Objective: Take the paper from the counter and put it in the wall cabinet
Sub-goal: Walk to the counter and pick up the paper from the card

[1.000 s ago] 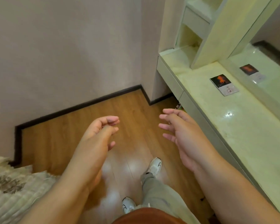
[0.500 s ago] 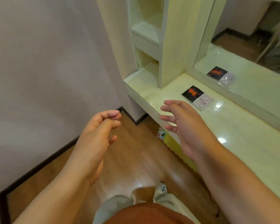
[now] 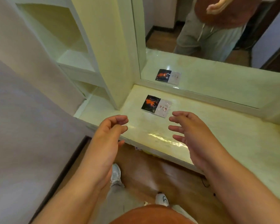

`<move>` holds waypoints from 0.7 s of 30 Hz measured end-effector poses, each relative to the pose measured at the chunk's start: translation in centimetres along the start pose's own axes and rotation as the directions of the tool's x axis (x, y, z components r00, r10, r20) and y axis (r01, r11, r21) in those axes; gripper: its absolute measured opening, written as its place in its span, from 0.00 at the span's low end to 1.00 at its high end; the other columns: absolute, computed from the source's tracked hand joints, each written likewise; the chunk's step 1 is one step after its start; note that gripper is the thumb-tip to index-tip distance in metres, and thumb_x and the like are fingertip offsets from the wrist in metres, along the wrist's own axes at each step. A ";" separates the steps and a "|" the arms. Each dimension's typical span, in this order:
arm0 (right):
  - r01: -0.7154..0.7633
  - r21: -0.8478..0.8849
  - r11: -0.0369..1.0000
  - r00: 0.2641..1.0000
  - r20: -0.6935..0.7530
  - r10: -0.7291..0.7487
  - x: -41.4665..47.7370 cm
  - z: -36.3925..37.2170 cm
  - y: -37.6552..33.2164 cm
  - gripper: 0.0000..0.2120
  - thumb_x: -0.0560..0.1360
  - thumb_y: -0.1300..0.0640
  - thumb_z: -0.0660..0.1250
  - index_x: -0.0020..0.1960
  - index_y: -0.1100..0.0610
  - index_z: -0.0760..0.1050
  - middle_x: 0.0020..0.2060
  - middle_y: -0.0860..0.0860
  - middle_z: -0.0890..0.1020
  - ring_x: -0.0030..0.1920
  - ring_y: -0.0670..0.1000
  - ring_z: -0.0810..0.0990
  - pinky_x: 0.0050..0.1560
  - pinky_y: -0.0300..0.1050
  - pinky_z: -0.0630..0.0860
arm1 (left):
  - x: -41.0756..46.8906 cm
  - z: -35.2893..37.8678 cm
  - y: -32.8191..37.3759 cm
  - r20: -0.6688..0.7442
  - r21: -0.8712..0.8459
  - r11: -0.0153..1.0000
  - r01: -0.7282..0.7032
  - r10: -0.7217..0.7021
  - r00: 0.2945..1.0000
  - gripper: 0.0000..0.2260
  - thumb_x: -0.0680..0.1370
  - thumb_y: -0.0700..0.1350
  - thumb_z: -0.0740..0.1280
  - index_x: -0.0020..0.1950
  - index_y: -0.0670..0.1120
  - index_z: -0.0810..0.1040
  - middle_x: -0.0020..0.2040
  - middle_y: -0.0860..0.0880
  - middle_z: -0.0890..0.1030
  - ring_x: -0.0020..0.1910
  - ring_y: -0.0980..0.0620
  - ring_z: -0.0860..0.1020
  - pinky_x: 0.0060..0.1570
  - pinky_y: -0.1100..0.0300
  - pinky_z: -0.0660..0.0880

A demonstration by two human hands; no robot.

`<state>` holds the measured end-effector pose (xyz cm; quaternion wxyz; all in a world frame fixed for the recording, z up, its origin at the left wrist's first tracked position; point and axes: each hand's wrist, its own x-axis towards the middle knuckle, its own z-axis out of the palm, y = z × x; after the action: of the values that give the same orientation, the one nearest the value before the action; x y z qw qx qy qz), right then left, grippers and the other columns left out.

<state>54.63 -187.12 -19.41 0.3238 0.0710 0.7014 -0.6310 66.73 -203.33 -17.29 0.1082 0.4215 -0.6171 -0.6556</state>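
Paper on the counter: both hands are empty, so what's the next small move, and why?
Probably reach the right hand forward and left to the paper. It lies flat on the counter, untouched, just beyond that hand's open fingers. The left hand is loosely curled and further off.

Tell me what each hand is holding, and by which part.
Nothing. The left hand and right hand are both empty; the paper lies untouched on the counter.
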 end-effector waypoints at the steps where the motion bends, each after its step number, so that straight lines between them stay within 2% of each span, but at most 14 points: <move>1: 0.004 0.015 1.000 0.999 -0.035 -0.003 0.5 0.4 -0.2 0.11 0.81 0.54 0.65 0.63 0.50 0.77 0.58 0.47 0.82 0.59 0.50 0.82 0.55 0.48 0.78 | 1.4 0.0 0.3 0.038 0.013 1.000 0.001 -0.002 0.999 0.13 0.81 0.39 0.64 0.57 0.54 0.82 0.57 0.58 0.84 0.61 0.56 0.80 0.58 0.53 0.76; 4: 0.015 0.053 0.998 0.990 -0.143 -0.007 2.3 2.3 -1.0 0.11 0.81 0.55 0.65 0.63 0.51 0.77 0.58 0.48 0.82 0.60 0.51 0.82 0.58 0.50 0.77 | 5.7 -0.2 1.6 0.153 0.043 0.999 -0.011 0.004 0.988 0.12 0.81 0.39 0.64 0.57 0.54 0.82 0.57 0.59 0.84 0.61 0.57 0.80 0.56 0.55 0.76; 6: 0.001 0.077 0.997 0.977 -0.211 0.015 3.6 4.1 -1.5 0.11 0.81 0.55 0.65 0.63 0.51 0.77 0.58 0.48 0.82 0.60 0.51 0.81 0.58 0.50 0.77 | 8.7 -0.9 2.7 0.221 0.082 0.997 -0.016 -0.002 0.975 0.12 0.81 0.39 0.64 0.57 0.54 0.82 0.57 0.59 0.83 0.61 0.57 0.80 0.59 0.54 0.76; 12: -0.030 0.146 0.989 0.942 -0.328 0.077 7.3 10.8 -2.7 0.10 0.81 0.54 0.65 0.61 0.50 0.76 0.59 0.48 0.81 0.60 0.50 0.81 0.54 0.47 0.77 | 17.3 -3.9 5.3 0.348 0.175 0.985 0.001 -0.063 0.935 0.12 0.81 0.40 0.64 0.55 0.56 0.82 0.58 0.58 0.83 0.62 0.57 0.79 0.58 0.54 0.76; 18: -0.076 0.153 0.985 0.913 -0.386 0.131 9.4 14.1 -2.3 0.05 0.80 0.54 0.65 0.55 0.47 0.75 0.60 0.52 0.81 0.62 0.54 0.80 0.62 0.54 0.78 | 22.6 -3.8 6.9 0.416 0.256 0.967 -0.007 -0.104 0.903 0.11 0.81 0.40 0.65 0.56 0.55 0.81 0.59 0.58 0.82 0.62 0.57 0.78 0.61 0.51 0.76; 21: -0.108 0.132 0.985 0.907 -0.393 0.152 10.8 14.2 -2.2 0.02 0.80 0.54 0.65 0.51 0.47 0.74 0.56 0.49 0.80 0.62 0.55 0.80 0.67 0.58 0.76 | 24.3 -2.6 6.4 0.446 0.282 0.959 0.011 -0.141 0.884 0.11 0.81 0.40 0.65 0.58 0.54 0.80 0.59 0.58 0.81 0.61 0.57 0.78 0.62 0.51 0.75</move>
<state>50.30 -204.13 -23.32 0.2102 0.2629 0.7117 -0.6166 51.03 -222.63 -21.39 -0.1267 0.2882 -0.6918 -0.6498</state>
